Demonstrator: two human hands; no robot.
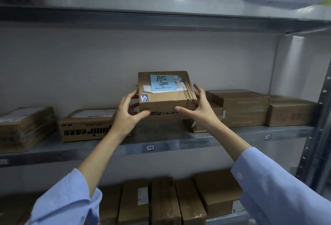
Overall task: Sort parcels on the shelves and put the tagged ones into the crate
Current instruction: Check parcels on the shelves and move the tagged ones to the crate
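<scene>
**Tagged parcel, gripped two-handed at the middle shelf**

Item: tagged parcel (165,92). Flat brown cardboard, top face tilted toward the camera. Bears a blue note (163,82) with handwritten black characters, and a small white sticker (144,98) at the near left corner. Located directly between the two hands, above the middle shelf (179,142) (lifted clear or resting on something underneath: cannot tell).

Left hand (128,113): clamped on the parcel's left side. Thumb pressed to the near lower edge, fingers curled round the left edge.

Right hand (198,106): clamped on the parcel's right side. Thumb stretched along the near lower edge, fingers spread up the right edge.

Hands apart, with only the parcel between them. Light blue sleeves (279,189) pushed back from both forearms.

Left of the left hand: printed box (86,126) with bold black lettering, just beside the wrist.

Right of the right hand: stacked boxes (240,108), two flat ones, close behind the wrist; then a far box (290,112) beyond them.

Below both forearms: row of upright boxes (164,201) on the lower shelf.
</scene>
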